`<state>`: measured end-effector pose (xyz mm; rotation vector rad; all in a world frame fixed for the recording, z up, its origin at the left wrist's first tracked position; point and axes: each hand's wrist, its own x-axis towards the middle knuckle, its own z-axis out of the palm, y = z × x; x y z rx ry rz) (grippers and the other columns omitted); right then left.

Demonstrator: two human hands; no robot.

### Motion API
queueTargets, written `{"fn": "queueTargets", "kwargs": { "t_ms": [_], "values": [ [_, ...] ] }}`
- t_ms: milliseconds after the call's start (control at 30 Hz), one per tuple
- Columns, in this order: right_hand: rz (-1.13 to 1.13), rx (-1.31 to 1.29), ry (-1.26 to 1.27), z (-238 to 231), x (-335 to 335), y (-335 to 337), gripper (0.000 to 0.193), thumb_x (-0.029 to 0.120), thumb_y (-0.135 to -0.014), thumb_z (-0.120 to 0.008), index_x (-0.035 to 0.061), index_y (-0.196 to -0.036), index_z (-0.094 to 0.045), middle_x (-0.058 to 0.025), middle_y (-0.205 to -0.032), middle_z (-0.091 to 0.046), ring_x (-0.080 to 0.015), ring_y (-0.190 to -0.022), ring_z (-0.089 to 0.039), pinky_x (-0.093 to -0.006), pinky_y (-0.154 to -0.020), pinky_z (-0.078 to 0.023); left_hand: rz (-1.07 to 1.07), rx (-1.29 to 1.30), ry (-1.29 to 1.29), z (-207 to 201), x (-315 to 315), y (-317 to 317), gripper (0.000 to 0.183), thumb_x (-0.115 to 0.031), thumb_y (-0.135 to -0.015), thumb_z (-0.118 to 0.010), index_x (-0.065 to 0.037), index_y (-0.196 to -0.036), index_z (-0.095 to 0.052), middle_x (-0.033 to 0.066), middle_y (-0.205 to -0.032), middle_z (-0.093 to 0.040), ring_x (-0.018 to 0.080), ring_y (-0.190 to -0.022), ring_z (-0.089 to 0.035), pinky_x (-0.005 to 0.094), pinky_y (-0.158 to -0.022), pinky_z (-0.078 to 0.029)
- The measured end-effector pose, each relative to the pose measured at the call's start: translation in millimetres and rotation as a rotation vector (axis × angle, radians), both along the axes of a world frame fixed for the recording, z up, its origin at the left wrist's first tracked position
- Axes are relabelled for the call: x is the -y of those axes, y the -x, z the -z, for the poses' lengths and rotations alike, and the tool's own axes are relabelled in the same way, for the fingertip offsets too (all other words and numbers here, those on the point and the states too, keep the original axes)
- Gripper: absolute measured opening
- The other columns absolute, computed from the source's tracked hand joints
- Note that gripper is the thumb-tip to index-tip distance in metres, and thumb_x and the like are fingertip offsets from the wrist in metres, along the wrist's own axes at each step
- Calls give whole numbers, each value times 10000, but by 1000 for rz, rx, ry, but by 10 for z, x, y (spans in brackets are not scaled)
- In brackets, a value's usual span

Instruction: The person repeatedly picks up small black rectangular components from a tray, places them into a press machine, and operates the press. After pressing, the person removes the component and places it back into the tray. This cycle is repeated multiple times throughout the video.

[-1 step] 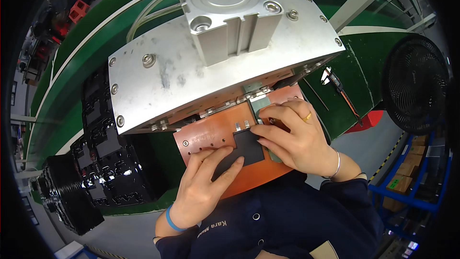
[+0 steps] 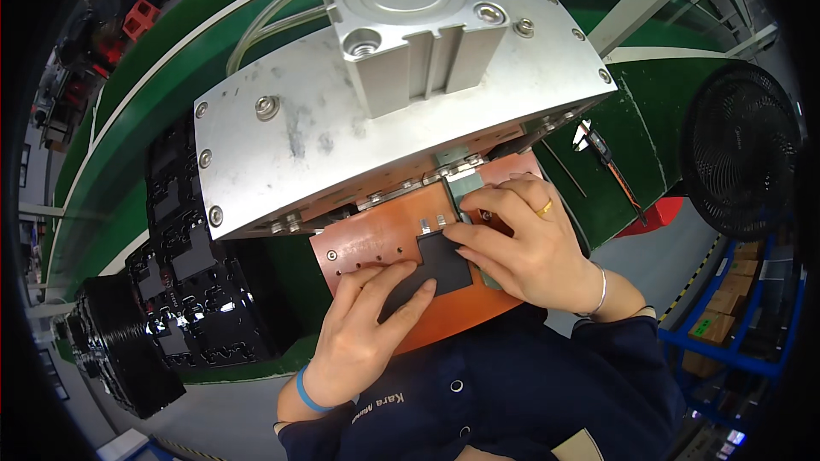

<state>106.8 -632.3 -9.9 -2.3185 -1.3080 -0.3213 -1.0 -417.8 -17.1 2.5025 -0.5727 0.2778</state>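
Note:
A flat, dark grey battery cell with a notched corner and two small silver tabs lies on an orange-brown fixture plate. My left hand grips the cell's left part, its thumb on top and its fingers along the upper left edge. At the upper right corner, beside the tabs, the curled fingertips of my right hand hold the cell's edge. Directly beyond the plate stands a silver metal press with a square cylinder block on top. A pale green strip runs partly under my right hand.
Glossy black trays with grey flat pieces are stacked at left. A digital caliper and a thin rod lie on the green bench right of the press. A black fan stands far right, above a blue shelf with boxes.

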Motion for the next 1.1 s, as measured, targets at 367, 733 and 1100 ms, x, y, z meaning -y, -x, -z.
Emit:
{"fn": "queueTargets", "kwargs": {
  "t_ms": [367, 733, 1100],
  "values": [
    [134, 22, -65, -27, 48, 30, 346, 150, -731, -744, 76, -1065, -689, -78, -1110, -593, -277, -1016, -538, -413, -923, -411, 8, -7, 19, -9, -4, -8, 442, -37, -664, -635, -38, -1100, -710, 164, -1172, -591, 295, -1020, -551, 347, -857, -504],
    [2, -241, -118, 57, 188, 144, 391, 190, -735, -775, 75, -1100, -691, -100, -1176, -611, -275, -1050, -555, -383, -871, -457, -39, -22, 26, -12, -38, -206, 456, -11, -681, -660, -48, -1134, -704, 155, -1192, -585, 295, -1019, -535, 346, -832, -504],
    [-27, -277, -78, 80, 203, 155, 404, 219, -764, -765, 78, -1133, -682, -87, -1228, -598, -284, -1115, -520, -383, -886, -465, -69, -34, 56, -12, -60, -291, 508, 56, -656, -661, -59, -1149, -701, 145, -1209, -581, 299, -1030, -533, 355, -812, -505]
  ]
}}
